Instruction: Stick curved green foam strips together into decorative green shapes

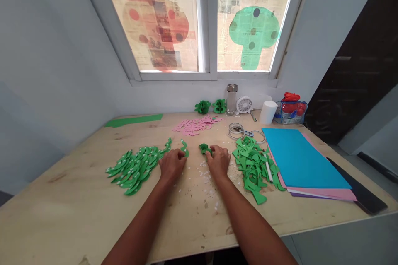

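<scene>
My left hand point(172, 165) is closed, its fingertips on a curved green paper piece point(183, 145) with white patches. Beside that hand, to its left, spreads a pile of similar green paper pieces point(141, 165), also marked with white patches. My right hand point(219, 160) is pinched round a small curled green paper bundle point(204, 148), whose near side is hidden by the fingers. Small white scraps point(207, 180) lie on the wood between and below my hands. Right of my right hand is a heap of green paper offcuts point(251, 161) with a white pen point(268, 169) on it.
Pink paper cutouts point(194, 126) and two green paper flowers point(202, 107) lie toward the wall. Tape rolls point(236, 131), a glass bottle point(231, 101), a small fan point(244, 104) and a white roll point(268, 112) stand behind. Blue sheets point(306, 159) cover the right side.
</scene>
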Tool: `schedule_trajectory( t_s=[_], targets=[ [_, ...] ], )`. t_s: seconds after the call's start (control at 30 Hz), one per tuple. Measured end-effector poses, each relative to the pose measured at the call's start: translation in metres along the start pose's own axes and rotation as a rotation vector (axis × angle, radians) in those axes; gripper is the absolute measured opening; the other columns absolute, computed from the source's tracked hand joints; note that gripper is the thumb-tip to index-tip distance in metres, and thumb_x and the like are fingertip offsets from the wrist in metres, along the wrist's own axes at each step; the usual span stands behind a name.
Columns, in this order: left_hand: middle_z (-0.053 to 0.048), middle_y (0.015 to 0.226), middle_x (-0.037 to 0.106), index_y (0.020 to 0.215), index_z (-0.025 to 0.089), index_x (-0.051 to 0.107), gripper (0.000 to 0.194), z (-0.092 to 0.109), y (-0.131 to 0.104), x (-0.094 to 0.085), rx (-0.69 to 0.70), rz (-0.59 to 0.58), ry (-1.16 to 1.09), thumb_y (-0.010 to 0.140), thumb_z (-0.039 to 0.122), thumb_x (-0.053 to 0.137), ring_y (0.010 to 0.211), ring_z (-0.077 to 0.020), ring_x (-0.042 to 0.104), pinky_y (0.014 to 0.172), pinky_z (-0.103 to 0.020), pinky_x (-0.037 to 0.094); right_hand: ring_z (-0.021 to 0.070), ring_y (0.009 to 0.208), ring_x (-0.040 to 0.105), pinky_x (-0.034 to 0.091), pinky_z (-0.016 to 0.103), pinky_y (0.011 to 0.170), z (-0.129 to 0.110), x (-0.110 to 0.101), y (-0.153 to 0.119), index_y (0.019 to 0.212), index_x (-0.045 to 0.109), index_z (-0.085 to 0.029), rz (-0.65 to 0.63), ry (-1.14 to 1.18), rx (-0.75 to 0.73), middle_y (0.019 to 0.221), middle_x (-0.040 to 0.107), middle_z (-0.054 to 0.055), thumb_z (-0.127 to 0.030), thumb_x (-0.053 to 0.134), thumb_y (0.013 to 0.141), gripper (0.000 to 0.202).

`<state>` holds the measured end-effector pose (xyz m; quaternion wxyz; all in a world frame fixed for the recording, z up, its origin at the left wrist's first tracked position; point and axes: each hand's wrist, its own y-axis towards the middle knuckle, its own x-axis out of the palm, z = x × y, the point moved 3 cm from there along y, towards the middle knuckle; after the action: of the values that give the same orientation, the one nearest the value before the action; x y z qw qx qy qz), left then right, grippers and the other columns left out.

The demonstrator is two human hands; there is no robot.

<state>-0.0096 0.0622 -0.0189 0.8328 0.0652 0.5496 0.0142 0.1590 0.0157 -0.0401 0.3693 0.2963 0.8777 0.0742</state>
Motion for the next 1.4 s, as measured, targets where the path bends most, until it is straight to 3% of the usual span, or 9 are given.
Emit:
schedule_trajectory(
  t_s=[0.17, 0.27, 0.37, 0.47, 0.67, 0.83, 0.93, 1.13, 1.4],
  targets=[
    [-0.003, 0.075, 0.070, 0.072, 0.021, 0.063, 0.012, -0.005, 0.000, 0.003, -0.008, 0.022, -0.164, 0.067, 0.016, 0.054, 0.080, -0.0239, 0.063, 0.069, -0.031, 0.039, 0.0247, 0.098, 0.053, 0.033, 0.035, 0.081, -0.003, -0.004, 0.001, 0.093, 0.065, -0.021, 0.045, 0.035, -0.032, 0.096, 0.070, 0.007, -0.023, 0.058, 0.080, 0.015],
    [-0.003, 0.070, 0.068, 0.068, 0.020, 0.062, 0.007, -0.005, -0.003, 0.002, 0.009, 0.006, -0.433, 0.064, 0.018, 0.057, 0.074, -0.0209, 0.061, 0.065, -0.028, 0.041, 0.0240, 0.097, 0.055, 0.035, 0.035, 0.082, -0.007, -0.006, 0.001, 0.092, 0.066, -0.020, 0.042, 0.117, -0.069, 0.095, 0.070, 0.006, -0.025, 0.056, 0.081, 0.015],
    [-0.003, 0.070, 0.065, 0.067, 0.018, 0.062, 0.010, 0.006, -0.009, -0.004, 0.075, -0.097, -0.803, 0.062, 0.025, 0.064, 0.069, -0.0177, 0.059, 0.065, -0.027, 0.043, 0.0223, 0.092, 0.058, 0.039, 0.034, 0.082, -0.010, -0.006, 0.001, 0.090, 0.067, -0.021, 0.006, 0.253, -0.095, 0.092, 0.071, 0.006, -0.030, 0.055, 0.082, 0.018],
    [-0.002, 0.068, 0.062, 0.067, 0.016, 0.062, 0.019, 0.021, -0.018, -0.010, 0.106, -0.240, -1.001, 0.057, 0.030, 0.071, 0.065, -0.0153, 0.056, 0.062, -0.026, 0.043, 0.0190, 0.078, 0.061, 0.044, 0.030, 0.074, -0.009, -0.002, 0.001, 0.090, 0.068, -0.020, -0.099, 0.445, -0.077, 0.083, 0.071, 0.004, -0.034, 0.055, 0.081, 0.022],
    [-0.001, 0.064, 0.060, 0.064, 0.015, 0.062, 0.022, 0.034, -0.032, -0.015, 0.096, -0.381, -1.104, 0.055, 0.031, 0.075, 0.062, -0.0132, 0.053, 0.060, -0.025, 0.040, 0.0149, 0.060, 0.057, 0.045, 0.026, 0.061, -0.005, 0.009, 0.002, 0.069, 0.066, -0.018, -0.252, 0.655, -0.074, 0.065, 0.066, 0.002, -0.032, 0.058, 0.075, 0.018],
    [-0.004, 0.075, 0.066, 0.079, 0.016, 0.068, 0.029, 0.023, -0.027, -0.019, -0.036, -0.319, -1.164, 0.058, 0.035, 0.074, 0.073, -0.0162, 0.057, 0.064, -0.025, 0.041, 0.0139, 0.057, 0.053, 0.041, 0.025, 0.058, -0.004, 0.013, 0.001, 0.068, 0.064, -0.018, -0.276, 0.673, -0.022, 0.062, 0.062, 0.000, -0.032, 0.059, 0.073, 0.016],
    [-0.005, 0.077, 0.067, 0.087, 0.016, 0.069, 0.033, 0.022, -0.021, -0.017, -0.087, -0.348, -1.241, 0.061, 0.036, 0.074, 0.073, -0.0160, 0.058, 0.064, -0.025, 0.041, 0.0135, 0.055, 0.052, 0.039, 0.024, 0.055, -0.005, 0.013, 0.000, 0.068, 0.064, -0.018, -0.317, 0.669, -0.008, 0.061, 0.061, 0.000, -0.031, 0.059, 0.073, 0.015],
    [-0.004, 0.070, 0.066, 0.073, 0.015, 0.068, 0.026, 0.029, -0.011, -0.010, -0.197, -0.305, -1.483, 0.055, 0.031, 0.078, 0.067, -0.0139, 0.058, 0.062, -0.024, 0.041, 0.0131, 0.053, 0.050, 0.039, 0.024, 0.055, -0.009, 0.008, -0.002, 0.062, 0.061, -0.018, -0.337, 0.662, 0.007, 0.057, 0.058, 0.000, -0.030, 0.058, 0.072, 0.016],
    [0.000, 0.063, 0.062, 0.066, 0.014, 0.066, 0.021, 0.025, -0.010, -0.001, -0.170, -0.320, -1.552, 0.053, 0.025, 0.079, 0.058, -0.0103, 0.054, 0.059, -0.023, 0.043, 0.0137, 0.056, 0.053, 0.040, 0.024, 0.058, -0.018, 0.005, -0.006, 0.063, 0.062, -0.018, -0.361, 0.543, -0.052, 0.059, 0.058, -0.001, -0.026, 0.056, 0.073, 0.014]
  ],
)
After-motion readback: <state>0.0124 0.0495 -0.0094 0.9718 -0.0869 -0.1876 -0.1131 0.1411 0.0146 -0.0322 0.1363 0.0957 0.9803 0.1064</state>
